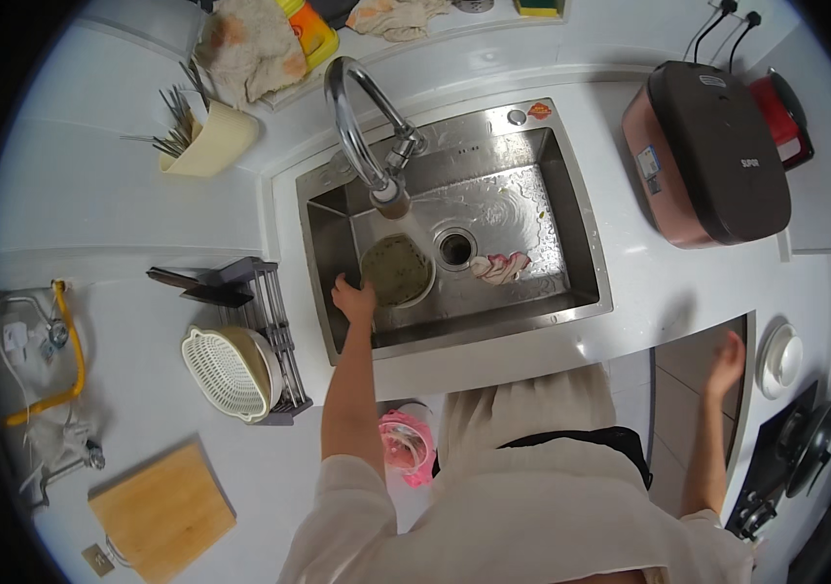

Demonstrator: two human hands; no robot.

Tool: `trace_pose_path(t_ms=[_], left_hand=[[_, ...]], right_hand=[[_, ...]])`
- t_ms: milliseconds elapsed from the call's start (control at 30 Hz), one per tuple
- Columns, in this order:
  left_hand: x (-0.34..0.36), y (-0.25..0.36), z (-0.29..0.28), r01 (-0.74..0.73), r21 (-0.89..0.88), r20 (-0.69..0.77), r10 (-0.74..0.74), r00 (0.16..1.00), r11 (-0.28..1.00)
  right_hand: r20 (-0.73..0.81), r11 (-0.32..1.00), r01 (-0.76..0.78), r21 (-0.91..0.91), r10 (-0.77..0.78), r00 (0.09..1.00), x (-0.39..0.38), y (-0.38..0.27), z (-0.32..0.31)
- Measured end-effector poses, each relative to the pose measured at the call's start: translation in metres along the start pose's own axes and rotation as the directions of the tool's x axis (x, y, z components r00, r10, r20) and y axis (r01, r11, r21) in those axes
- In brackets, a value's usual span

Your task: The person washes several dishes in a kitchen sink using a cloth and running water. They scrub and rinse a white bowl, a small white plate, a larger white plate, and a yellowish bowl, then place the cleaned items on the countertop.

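Observation:
My left hand grips the near-left rim of a round, pale-rimmed bowl in the steel sink. Murky greenish-brown liquid with small dark bits fills the bowl. Above its far edge hangs the chrome faucet, with what looks like water coming down from the spout. Right of the drain lies a crumpled white cloth-like piece with pink-red edges. My right hand is held out to the right, away from the sink, its fingers stretched and nothing seen in them.
A brown-and-pink appliance stands on the right counter. White dishes and a black stove lie farther right. Left of the sink are a grey rack, a white strainer basket and a wooden cutting board. A pink-lined bin is below.

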State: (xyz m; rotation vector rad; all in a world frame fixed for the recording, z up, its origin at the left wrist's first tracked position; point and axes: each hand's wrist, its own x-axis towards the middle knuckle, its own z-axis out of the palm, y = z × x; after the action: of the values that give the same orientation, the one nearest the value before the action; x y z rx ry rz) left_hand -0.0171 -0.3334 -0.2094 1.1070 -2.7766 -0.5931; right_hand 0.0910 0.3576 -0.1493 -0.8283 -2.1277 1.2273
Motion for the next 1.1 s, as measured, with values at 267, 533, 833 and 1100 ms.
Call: trace_pose_path(t_ms=[267,533,833,1100], left_hand=[[0.069,-0.024,0.039,0.058,0.046,0.646,-0.074,0.759,0.997],[0.04,-0.015,0.025,0.318,-0.2,0.711,-0.086,0.697,0.927],[0.05,0.03,-0.047,0.646,-0.341,0.912,0.075,0.403,0.683],[-0.008,0.091,0.0,0.923,-0.176,0.982,0.12,0.143,0.341]], right_hand=[[0.995,0.735,0.676,-0.048,-0.027,0.101,-0.169,-0.152,0.321],[0.87,0.462,0.737,-0.494,0.277,0.409,-0.23,-0.062,0.451],[0.764,0.906,-0.034,-0.422,0.375,0.525,-0.166,-0.086,0.393],[0.759,0.824,-0.564,-0.056,0.403,0.512,-0.151,-0.145,0.307]])
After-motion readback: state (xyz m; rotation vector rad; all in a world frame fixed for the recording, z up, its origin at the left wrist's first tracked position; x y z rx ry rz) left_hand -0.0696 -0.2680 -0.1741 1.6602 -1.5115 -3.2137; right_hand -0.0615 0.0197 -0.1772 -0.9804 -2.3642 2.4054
